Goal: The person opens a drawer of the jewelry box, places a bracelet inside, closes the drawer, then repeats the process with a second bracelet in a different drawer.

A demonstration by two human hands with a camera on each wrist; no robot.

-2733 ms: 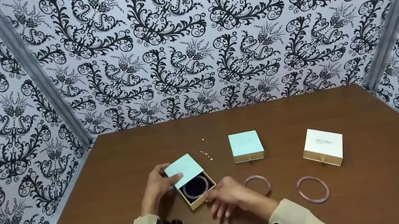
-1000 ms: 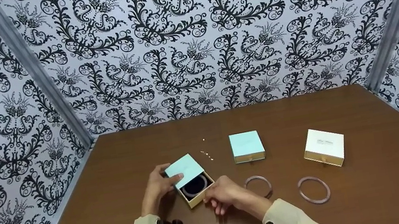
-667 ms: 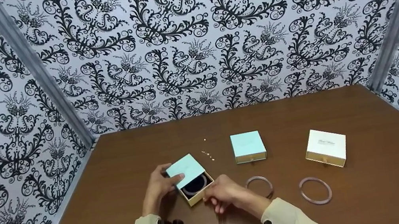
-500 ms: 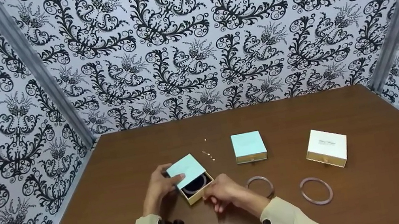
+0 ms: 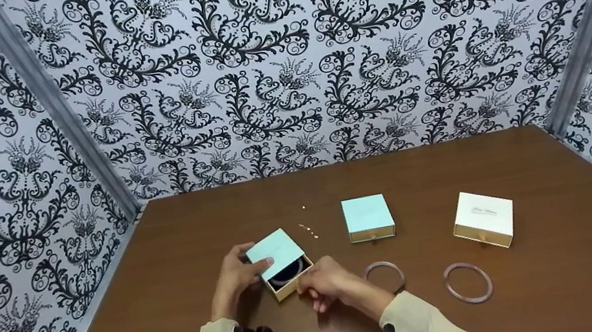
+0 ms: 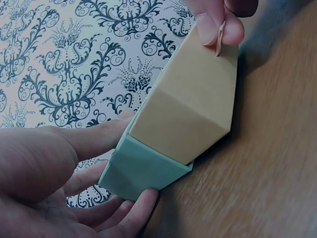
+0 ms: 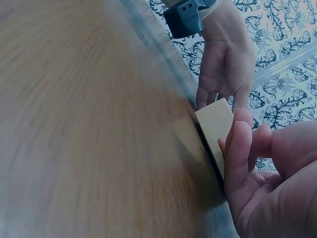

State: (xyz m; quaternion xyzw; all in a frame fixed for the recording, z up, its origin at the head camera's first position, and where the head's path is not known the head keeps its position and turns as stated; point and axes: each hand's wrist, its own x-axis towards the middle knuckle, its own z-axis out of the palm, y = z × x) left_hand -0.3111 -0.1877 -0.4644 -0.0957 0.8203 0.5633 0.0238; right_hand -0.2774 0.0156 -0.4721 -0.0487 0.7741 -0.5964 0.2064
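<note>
My left hand (image 5: 237, 273) grips the mint-green sleeve (image 5: 276, 252) of a small drawer-style gift box, its thumb lying on top. The cream drawer (image 5: 287, 292) sticks partway out of the sleeve. Inside, on dark lining, lies a pale bangle (image 5: 289, 281), its far part hidden under the sleeve. At the drawer's front is my right hand (image 5: 329, 280). In the left wrist view, that hand's thumb and finger pinch a small ribbon loop (image 6: 220, 39) on the drawer front.
Right of my right hand lie two loose bangles, a nearer one (image 5: 401, 275) and a pinkish one (image 5: 489, 285). A closed mint box (image 5: 367, 213) and a white box (image 5: 483, 212) stand behind them. Small pale flecks (image 5: 309, 229) dot the brown table (image 5: 192, 221).
The drawer has slid further into the sleeve, covering more of the bangle. My right hand has shifted left and away from me with it, while my left hand keeps its grip.
</note>
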